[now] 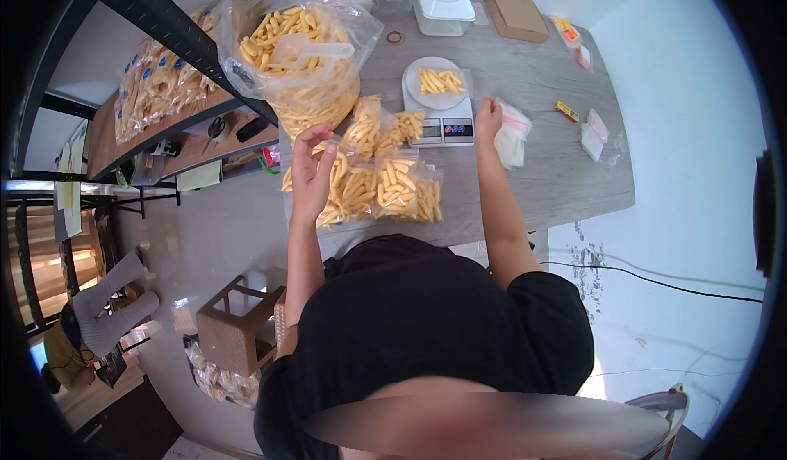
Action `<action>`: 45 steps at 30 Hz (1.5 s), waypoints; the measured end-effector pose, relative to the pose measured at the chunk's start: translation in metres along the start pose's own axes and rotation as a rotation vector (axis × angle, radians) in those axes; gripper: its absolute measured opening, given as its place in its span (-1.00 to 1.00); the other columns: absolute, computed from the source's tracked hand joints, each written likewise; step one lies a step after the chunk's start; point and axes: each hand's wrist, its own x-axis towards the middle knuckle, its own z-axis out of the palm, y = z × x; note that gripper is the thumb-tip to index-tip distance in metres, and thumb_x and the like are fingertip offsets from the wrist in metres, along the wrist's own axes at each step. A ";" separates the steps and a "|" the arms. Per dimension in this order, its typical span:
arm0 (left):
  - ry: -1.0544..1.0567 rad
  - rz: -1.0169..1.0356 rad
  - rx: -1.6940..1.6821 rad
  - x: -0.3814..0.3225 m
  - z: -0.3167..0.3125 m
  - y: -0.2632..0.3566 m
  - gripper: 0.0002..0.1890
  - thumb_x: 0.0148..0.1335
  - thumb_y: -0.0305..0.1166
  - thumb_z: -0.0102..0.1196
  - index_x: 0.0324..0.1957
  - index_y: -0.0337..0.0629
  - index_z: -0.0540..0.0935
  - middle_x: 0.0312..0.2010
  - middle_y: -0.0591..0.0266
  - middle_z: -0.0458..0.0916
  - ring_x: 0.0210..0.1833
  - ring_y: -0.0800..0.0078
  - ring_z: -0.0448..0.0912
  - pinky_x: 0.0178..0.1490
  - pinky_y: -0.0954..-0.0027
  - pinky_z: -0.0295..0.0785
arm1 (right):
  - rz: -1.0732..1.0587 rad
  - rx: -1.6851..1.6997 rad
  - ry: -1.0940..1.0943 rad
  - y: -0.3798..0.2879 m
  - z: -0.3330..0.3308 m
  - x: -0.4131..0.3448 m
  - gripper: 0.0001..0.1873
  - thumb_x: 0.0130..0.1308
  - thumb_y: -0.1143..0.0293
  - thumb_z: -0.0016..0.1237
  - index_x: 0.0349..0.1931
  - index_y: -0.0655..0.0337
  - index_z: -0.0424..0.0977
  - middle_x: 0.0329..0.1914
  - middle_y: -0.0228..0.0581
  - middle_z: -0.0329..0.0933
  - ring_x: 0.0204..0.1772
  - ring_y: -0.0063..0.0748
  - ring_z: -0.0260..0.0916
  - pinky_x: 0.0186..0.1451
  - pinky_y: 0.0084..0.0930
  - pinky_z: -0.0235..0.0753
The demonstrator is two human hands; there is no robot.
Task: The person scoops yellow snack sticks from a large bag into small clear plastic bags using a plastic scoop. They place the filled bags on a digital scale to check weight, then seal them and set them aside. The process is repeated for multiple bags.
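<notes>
My left hand (312,171) is raised over several clear zip bags (396,189) filled with yellow finger-shaped snacks, its fingers curled and the thumb apart from them. My right hand (489,118) is beside a white kitchen scale (439,129), fingertips close together at the edge of a stack of flat, clear zip bags (511,137). Whether those fingertips pinch a bag is too small to tell. On the scale's round plate lies a bag with a small portion of snacks (441,81). A large open plastic sack (320,100) of the same snacks holds a translucent scoop (313,50).
A lidded plastic tub (444,14), a cardboard box (516,16) and rubber bands (395,38) are at the table's far side. Small packets (593,134) lie right. A black-framed shelf (178,129) adjoins the left. A wicker stool (237,328) and a seated person (101,312) are left.
</notes>
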 end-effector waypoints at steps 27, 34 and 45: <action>-0.256 0.099 -0.126 0.013 0.042 0.032 -0.47 0.02 -0.47 0.24 0.05 -0.25 0.34 -0.04 0.19 0.43 0.06 0.47 0.38 0.11 0.40 0.30 | -0.373 0.611 -0.706 -0.217 -0.061 -0.132 -0.88 0.20 0.54 -0.01 -0.26 0.36 0.47 -0.30 -0.35 0.50 -0.24 -0.63 0.43 -0.22 -0.67 0.45; -0.380 -0.093 -0.265 0.004 0.037 0.040 -0.45 0.03 -0.47 0.25 0.08 -0.31 0.34 -0.06 0.25 0.47 -0.02 0.57 0.44 0.04 0.49 0.35 | -0.678 0.413 -0.838 -0.242 -0.075 -0.153 -0.80 0.34 0.42 -0.22 -0.19 0.31 0.46 -0.20 -0.18 0.48 -0.22 -0.48 0.46 -0.20 -0.62 0.47; -0.416 -0.122 -0.243 -0.001 0.025 0.037 -0.50 0.07 -0.45 0.22 0.05 -0.30 0.35 -0.09 0.25 0.48 -0.03 0.57 0.44 0.03 0.48 0.36 | -0.994 0.235 -0.868 -0.257 -0.089 -0.145 -0.78 0.23 0.36 -0.09 -0.27 0.34 0.51 -0.11 -0.13 0.46 -0.09 -0.29 0.45 -0.11 -0.47 0.43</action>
